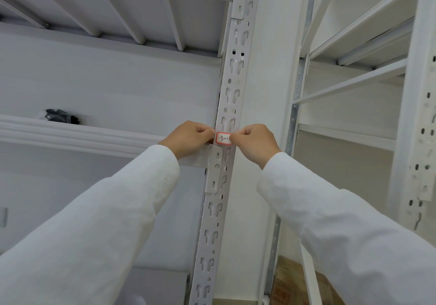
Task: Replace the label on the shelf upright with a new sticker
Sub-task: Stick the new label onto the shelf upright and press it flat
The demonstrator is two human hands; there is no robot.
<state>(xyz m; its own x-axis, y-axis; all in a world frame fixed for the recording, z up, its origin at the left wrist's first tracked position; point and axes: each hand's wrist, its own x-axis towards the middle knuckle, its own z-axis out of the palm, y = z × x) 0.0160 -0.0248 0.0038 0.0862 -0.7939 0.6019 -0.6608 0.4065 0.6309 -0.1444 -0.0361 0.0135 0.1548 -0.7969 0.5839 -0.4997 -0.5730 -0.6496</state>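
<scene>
A white sticker (223, 138) with a red border and handwritten marks lies across the face of the perforated white shelf upright (232, 73). My left hand (190, 138) pinches its left edge with closed fingers. My right hand (256, 143) pinches its right edge and covers the end of the writing. Both arms wear white sleeves. Whether the sticker is fully stuck down cannot be told.
A white shelf beam (77, 137) meets the upright just left of my hands, with a dark bundle (61, 116) lying on that shelf. Another white rack (422, 125) stands to the right. A brown cardboard box (292, 283) sits low between the racks.
</scene>
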